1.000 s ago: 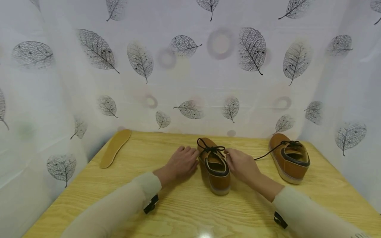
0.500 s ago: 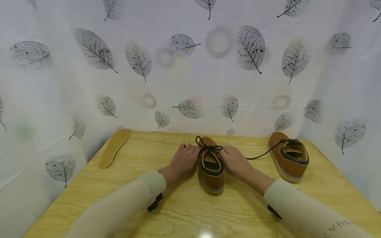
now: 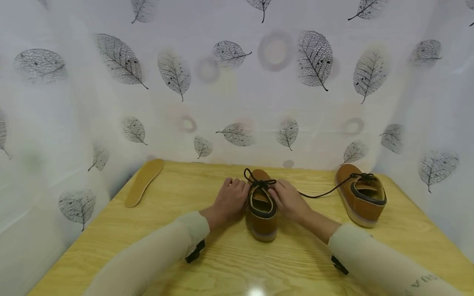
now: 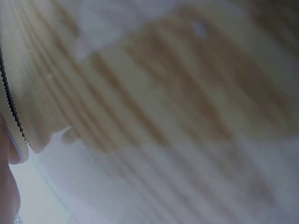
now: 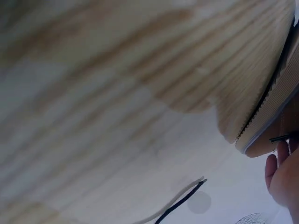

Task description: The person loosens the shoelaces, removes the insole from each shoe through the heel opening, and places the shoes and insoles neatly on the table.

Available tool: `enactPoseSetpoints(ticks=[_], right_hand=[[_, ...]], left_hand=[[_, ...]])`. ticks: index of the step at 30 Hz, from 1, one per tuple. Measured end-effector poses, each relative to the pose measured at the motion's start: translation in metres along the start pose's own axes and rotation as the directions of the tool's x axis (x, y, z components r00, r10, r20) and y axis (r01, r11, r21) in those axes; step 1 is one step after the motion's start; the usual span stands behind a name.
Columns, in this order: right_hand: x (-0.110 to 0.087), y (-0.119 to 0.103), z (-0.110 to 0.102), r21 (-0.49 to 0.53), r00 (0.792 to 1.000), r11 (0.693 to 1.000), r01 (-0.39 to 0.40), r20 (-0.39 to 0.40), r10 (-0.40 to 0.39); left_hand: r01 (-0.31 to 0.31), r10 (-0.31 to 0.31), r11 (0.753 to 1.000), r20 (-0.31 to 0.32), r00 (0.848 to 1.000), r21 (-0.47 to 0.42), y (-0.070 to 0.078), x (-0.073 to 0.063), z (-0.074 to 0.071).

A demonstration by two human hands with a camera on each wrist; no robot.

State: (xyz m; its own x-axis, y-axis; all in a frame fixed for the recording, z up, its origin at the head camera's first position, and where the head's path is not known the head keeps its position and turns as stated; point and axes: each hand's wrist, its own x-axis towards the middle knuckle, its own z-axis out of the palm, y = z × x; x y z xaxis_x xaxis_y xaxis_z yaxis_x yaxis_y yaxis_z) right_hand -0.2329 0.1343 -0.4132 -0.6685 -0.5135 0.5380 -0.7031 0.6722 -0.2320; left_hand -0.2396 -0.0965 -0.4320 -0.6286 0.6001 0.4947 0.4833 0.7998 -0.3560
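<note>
A brown lace-up shoe (image 3: 263, 228) stands on the table, toe pointing away, its black laces (image 3: 260, 183) tied in a bow. My left hand (image 3: 228, 200) holds its left side, fingers curled near the laces. On the opposite side my right hand (image 3: 290, 200) grips it, thumb by the collar and fingertips beside the bow. In the right wrist view, the fingers (image 5: 272, 170) show at the shoe's brown upper (image 5: 261, 145), close to a black lace end. The left wrist view has only a sliver of hand (image 4: 7, 193) beside the sole.
Another brown shoe (image 3: 366, 209) stands at the right, with a loose black lace (image 3: 320, 195) trailing left toward my right hand. A tan insole (image 3: 144, 183) lies at the table's far left. Behind the wooden table (image 3: 229, 263) hangs a leaf-print curtain (image 3: 237, 94).
The shoe between my hands has turned straighter, its heel swinging left. My right hand has come in leftward against it, and the left hand has shifted slightly right.
</note>
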Motion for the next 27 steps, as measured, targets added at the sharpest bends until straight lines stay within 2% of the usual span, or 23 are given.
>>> enactPoseSetpoints(ticks=[8, 19, 23, 27], right_hand=[[0.0048, -0.0004, 0.0001, -0.158, 0.993, 0.984, 0.089, -0.063, -0.100], [0.0007, 0.0037, 0.0047, -0.137, 0.983, 0.980, 0.147, -0.093, -0.160], [0.0004, 0.0026, 0.0055, -0.117, 0.984, 0.984, 0.133, -0.102, -0.145], [0.0002, 0.0020, 0.0056, -0.112, 0.992, 0.989, 0.094, -0.079, -0.103]], left_hand=[[0.004, -0.004, 1.000, -0.008, 1.000, -0.016, -0.0010, 0.0002, -0.0044], [-0.014, 0.015, 0.999, 0.035, 0.999, -0.036, -0.0016, -0.0023, -0.0048], [-0.048, 0.048, 0.999, 0.033, 0.998, 0.000, -0.0059, 0.0008, -0.0026], [-0.066, 0.066, 0.998, 0.030, 0.997, 0.001, -0.0086, 0.0012, -0.0012]])
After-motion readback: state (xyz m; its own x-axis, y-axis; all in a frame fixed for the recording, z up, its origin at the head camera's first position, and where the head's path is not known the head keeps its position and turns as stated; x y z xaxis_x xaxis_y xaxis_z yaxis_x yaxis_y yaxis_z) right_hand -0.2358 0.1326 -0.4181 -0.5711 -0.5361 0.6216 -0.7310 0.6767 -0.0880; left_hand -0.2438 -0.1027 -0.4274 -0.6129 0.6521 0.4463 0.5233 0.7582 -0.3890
